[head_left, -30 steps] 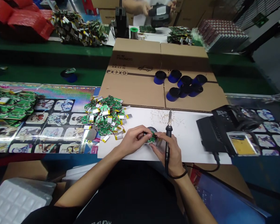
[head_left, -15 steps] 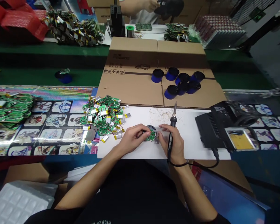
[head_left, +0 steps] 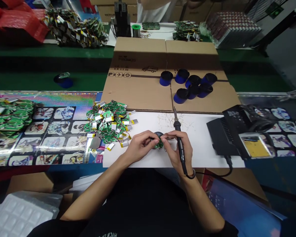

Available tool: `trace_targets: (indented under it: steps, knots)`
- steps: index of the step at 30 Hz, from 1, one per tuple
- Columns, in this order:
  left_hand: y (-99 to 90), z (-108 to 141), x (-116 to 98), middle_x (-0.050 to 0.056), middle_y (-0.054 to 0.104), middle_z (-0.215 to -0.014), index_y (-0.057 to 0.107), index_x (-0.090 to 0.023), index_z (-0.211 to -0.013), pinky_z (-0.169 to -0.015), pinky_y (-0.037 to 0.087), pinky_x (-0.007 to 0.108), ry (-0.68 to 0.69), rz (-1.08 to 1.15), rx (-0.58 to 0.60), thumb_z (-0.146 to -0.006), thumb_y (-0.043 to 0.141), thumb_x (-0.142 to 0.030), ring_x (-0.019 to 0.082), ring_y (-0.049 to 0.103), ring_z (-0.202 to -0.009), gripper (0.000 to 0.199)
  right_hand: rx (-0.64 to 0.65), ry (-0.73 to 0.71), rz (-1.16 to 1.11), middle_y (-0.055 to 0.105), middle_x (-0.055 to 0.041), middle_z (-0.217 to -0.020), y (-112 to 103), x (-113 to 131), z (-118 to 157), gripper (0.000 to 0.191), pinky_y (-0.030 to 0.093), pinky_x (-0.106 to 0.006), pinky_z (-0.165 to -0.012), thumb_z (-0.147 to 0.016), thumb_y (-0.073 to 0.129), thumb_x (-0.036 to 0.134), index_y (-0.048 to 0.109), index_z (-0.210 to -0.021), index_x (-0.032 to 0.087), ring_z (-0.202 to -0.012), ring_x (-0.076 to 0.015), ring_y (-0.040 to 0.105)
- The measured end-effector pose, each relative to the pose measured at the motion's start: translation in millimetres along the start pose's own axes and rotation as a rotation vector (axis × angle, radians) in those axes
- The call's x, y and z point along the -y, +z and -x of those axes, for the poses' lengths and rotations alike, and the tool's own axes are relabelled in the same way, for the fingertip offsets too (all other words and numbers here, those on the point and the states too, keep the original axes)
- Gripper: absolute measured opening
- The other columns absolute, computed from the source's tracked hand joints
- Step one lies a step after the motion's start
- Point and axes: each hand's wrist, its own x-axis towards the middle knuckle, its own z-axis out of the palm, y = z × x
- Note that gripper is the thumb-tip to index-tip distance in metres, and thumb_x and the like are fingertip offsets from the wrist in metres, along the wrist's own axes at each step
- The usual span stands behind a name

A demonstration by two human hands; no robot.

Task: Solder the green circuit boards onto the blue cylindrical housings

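My left hand point(head_left: 143, 144) is closed, with thumb and fingertips pinched at the edge of a small green circuit board point(head_left: 159, 145). A round black rim point(head_left: 159, 134) shows just behind the board, partly hidden by my fingers. In my right hand point(head_left: 179, 152) a soldering iron point(head_left: 177, 126) rests between thumb and fingers, its metal tip pointing away from me. My right thumb and index fingertips meet over the board; whatever fine part they pinch is too small to make out.
A heap of circuit boards with small silver batteries point(head_left: 110, 121) lies left of my hands. Several blue-black cups point(head_left: 181, 95) stand on flattened cardboard point(head_left: 138, 95). A black soldering station point(head_left: 220, 136) is at right, beside a yellow sponge tray point(head_left: 256, 147). Wire scraps point(head_left: 184, 121) litter the white sheet.
My right hand has moved left, its fingertips now over the board, and the soldering iron has swung left with it. My left hand has stayed in place.
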Motion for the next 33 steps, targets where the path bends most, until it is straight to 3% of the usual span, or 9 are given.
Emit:
trace_targets:
  steps: [3, 8, 12, 24, 33]
  knots:
    - [-0.1, -1.6, 1.0, 0.011, 0.073, -0.103, 0.078, -0.016, -0.103, -0.062, 0.042, 0.025, 0.088, -0.027, -0.052, -0.1, 0.076, -0.04, 0.012, 0.055, -0.072, 0.024, -0.015, 0.013, 0.014, 0.078, -0.0015, -0.101, 0.4, 1.1, 0.9, 0.022, 0.07, -0.034, -0.081, -0.097, 0.078, 0.026, 0.064, -0.115, 0.029, -0.093, -0.0198, 0.082]
    - [0.0, -1.3, 4.8, 0.008, 0.07, -0.097, 0.079, -0.018, -0.098, -0.061, 0.043, 0.024, 0.134, -0.071, -0.139, -0.099, 0.077, -0.036, 0.012, 0.057, -0.072, 0.018, -0.018, -0.019, 0.062, 0.075, -0.0005, -0.1, 2.8, 1.7, 1.2, 0.02, 0.07, -0.032, -0.078, -0.096, 0.08, 0.028, 0.065, -0.11, 0.028, -0.088, -0.0194, 0.083]
    - [0.1, 0.2, 4.5, 0.009, 0.07, -0.097, 0.079, -0.018, -0.098, -0.065, 0.048, 0.025, 0.126, -0.048, -0.132, -0.1, 0.076, -0.034, 0.015, 0.063, -0.081, 0.017, -0.015, -0.036, 0.084, 0.076, -0.0002, -0.098, 3.9, 0.9, 1.7, 0.021, 0.068, -0.035, -0.081, -0.097, 0.079, 0.025, 0.064, -0.11, 0.029, -0.089, -0.0194, 0.082]
    - [-1.1, -0.5, 3.1, 0.007, 0.068, -0.093, 0.074, -0.017, -0.095, -0.064, 0.046, 0.025, 0.115, 0.015, -0.119, -0.101, 0.075, -0.036, 0.013, 0.057, -0.074, 0.02, 0.113, -0.173, 0.13, 0.08, -0.0005, -0.104, 1.4, 0.6, -1.1, 0.026, 0.063, -0.042, -0.092, -0.1, 0.072, 0.015, 0.063, -0.118, 0.031, -0.097, -0.0211, 0.078]
    - [-1.7, -2.0, 2.2, 0.003, 0.07, -0.085, 0.071, -0.018, -0.092, -0.067, 0.042, 0.026, 0.147, -0.014, -0.137, -0.104, 0.072, -0.027, 0.014, 0.056, -0.076, 0.015, 0.117, -0.184, 0.13, 0.079, -0.0015, -0.106, 2.0, -1.4, -0.4, 0.026, 0.063, -0.04, -0.088, -0.1, 0.071, 0.014, 0.062, -0.118, 0.03, -0.098, -0.0211, 0.075]
